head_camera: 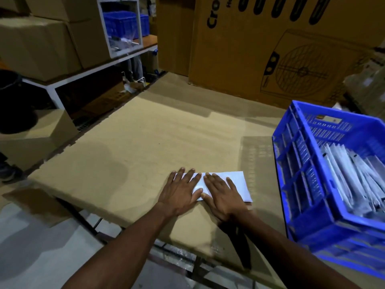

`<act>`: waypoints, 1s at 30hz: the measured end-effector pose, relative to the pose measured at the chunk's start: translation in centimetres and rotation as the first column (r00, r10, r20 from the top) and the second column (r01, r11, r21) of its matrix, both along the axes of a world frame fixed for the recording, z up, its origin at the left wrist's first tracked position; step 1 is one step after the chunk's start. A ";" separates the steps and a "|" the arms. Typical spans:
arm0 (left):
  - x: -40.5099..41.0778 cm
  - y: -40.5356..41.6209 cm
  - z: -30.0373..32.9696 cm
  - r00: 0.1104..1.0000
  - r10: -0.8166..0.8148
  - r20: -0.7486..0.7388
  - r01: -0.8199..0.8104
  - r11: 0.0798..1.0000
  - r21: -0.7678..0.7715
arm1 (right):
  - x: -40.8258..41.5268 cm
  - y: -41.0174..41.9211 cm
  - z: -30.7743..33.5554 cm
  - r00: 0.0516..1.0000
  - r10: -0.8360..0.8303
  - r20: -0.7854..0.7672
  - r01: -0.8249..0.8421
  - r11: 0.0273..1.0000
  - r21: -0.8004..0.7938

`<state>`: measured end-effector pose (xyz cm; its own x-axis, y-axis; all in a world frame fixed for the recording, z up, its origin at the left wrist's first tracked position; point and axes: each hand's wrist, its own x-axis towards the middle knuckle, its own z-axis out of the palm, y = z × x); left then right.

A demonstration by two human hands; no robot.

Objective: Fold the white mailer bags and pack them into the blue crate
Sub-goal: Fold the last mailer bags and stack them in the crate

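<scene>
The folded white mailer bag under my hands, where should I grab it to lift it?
Pinch the bare right-hand end of the folded white mailer bag, coming from the blue plastic crate side. It lies flat on the cardboard-covered table, and that end is uncovered.

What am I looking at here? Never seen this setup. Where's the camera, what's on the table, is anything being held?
There is no machine: a person works with bare hands. The single picture comes from a wide-angle camera worn on the person's head, looking forward and down, so the arms reach in from the bottom edge.

The left hand and right hand both lie flat, fingers straight, pressing a folded white mailer bag onto the cardboard-covered table. Nothing is gripped; they are only pressing.

At the right stands the blue crate, with more white mailer bags standing on edge inside it. Behind the table are large cardboard boxes, and at the left a shelf with more boxes.
</scene>
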<state>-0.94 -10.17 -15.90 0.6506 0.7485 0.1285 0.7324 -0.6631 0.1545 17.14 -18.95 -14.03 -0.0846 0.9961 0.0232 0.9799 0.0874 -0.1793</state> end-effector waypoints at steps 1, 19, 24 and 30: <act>0.0 0.0 0.0 1.000 0.004 -0.009 -0.004 1.000 -0.024 | -0.2 -0.1 -0.4 1.000 -0.018 0.007 0.018 1.000 -0.009; -1.2 0.8 2.2 0.977 -0.131 -0.168 0.106 0.983 -0.148 | 2.6 -1.7 0.5 0.937 -0.342 -0.070 0.323 0.925 -0.203; 1.6 1.1 3.4 0.982 -0.100 -0.161 0.097 0.995 -0.026 | 3.0 -1.3 0.6 0.980 -0.190 0.059 0.189 0.982 0.029; 4.1 -1.5 1.3 0.980 -0.189 0.059 0.187 0.982 0.026 | 2.6 -1.7 -0.9 0.991 -0.123 -0.054 0.131 0.978 0.164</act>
